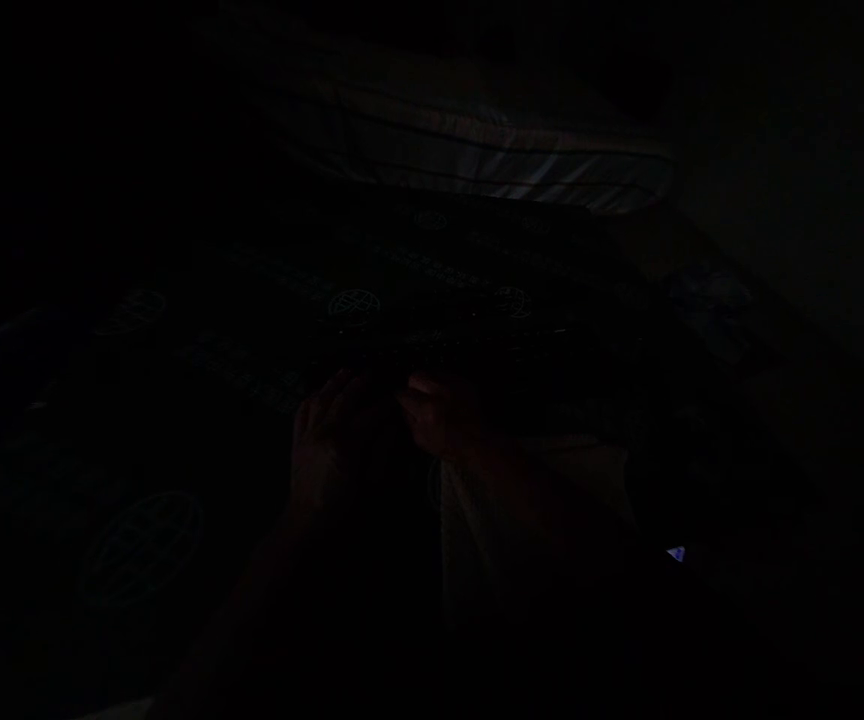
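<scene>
The picture is very dark. A dark sheet (267, 320) printed with pale globe emblems and rows of lettering spreads under both hands. My left hand (319, 435) rests on it at the middle, back upward, its fingers reaching forward; their tips fade into the dark. Just to its right, my right hand (436, 415) is closed, with fingers curled together. Whatever it may grip is lost in the shadow. A line of faint glints crosses the sheet just beyond the hands. Beneath my right forearm lies a pale piece of cloth (469, 540).
A mattress-like pad (552, 170) with a pale, shiny side and dark edging lies beyond the sheet. To the right is a crumpled, bluish, clear-looking wrapper (713, 290). A small bright bluish scrap (676, 553) shows at the lower right.
</scene>
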A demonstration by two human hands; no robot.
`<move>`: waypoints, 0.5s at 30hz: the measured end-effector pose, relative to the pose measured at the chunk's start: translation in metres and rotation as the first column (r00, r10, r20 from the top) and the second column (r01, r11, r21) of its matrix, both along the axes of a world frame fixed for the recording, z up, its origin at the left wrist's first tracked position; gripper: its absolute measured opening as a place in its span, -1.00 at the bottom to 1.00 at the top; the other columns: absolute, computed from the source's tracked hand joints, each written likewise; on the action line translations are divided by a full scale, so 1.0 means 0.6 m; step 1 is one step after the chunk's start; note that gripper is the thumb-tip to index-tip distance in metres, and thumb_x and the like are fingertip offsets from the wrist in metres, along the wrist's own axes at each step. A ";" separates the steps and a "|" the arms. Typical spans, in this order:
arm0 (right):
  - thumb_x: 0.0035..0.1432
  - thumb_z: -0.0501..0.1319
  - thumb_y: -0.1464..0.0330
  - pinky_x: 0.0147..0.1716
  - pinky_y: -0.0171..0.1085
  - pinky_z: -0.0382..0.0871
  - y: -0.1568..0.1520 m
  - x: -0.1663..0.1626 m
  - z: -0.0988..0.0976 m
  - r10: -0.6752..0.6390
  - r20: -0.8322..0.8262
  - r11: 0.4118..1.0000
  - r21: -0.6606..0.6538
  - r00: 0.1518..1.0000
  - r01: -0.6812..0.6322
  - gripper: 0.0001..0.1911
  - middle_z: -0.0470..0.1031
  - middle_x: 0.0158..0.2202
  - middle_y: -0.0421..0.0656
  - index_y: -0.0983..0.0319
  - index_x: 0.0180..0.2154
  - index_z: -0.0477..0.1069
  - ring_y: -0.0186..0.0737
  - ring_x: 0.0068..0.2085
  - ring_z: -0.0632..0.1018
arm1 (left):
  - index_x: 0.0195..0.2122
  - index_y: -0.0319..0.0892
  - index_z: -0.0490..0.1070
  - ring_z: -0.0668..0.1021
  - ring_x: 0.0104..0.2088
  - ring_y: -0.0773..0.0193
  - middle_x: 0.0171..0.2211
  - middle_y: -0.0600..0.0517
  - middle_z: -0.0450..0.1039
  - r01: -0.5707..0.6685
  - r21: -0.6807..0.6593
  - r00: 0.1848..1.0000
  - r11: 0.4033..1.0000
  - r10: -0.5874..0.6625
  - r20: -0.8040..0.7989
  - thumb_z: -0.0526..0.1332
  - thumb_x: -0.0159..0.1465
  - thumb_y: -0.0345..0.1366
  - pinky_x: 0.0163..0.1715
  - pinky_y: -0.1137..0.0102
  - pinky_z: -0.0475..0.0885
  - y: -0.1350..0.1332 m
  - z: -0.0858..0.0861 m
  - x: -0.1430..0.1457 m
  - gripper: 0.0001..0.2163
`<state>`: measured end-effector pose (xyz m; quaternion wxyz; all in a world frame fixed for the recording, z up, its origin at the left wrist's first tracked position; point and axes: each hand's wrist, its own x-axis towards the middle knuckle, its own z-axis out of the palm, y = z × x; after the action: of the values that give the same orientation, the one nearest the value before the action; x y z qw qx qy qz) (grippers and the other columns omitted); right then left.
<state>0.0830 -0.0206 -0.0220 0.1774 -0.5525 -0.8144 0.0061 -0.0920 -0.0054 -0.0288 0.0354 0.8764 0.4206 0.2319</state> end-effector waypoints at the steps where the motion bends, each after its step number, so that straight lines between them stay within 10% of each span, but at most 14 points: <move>1: 0.16 0.04 0.44 -0.44 -0.31 0.08 0.000 0.000 0.001 0.003 0.002 1.000 -0.001 1.000 -0.003 -0.83 0.34 -0.39 -0.17 0.25 -0.40 0.38 -0.32 -0.39 0.32 | -0.04 -0.09 0.44 0.21 0.21 -0.12 0.16 -0.06 0.25 -0.002 -0.002 1.000 1.000 0.002 -0.005 0.12 0.24 -0.22 0.11 0.00 0.14 -0.001 0.001 0.001 -0.72; 15: 0.15 0.04 0.47 -0.46 -0.30 0.06 -0.002 -0.003 0.007 -0.018 0.013 0.999 0.028 1.000 0.018 -0.82 0.34 -0.42 -0.17 0.25 -0.43 0.39 -0.32 -0.41 0.30 | -0.01 -0.08 0.42 0.20 0.22 -0.09 0.16 -0.07 0.26 -0.006 0.047 1.000 0.999 0.008 -0.030 0.08 0.27 -0.22 0.10 0.00 0.14 0.003 -0.008 -0.002 -0.70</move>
<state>0.0813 -0.0219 -0.0181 0.1798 -0.5572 -0.8106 -0.0102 -0.0934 -0.0038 -0.0335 0.0076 0.8790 0.4186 0.2284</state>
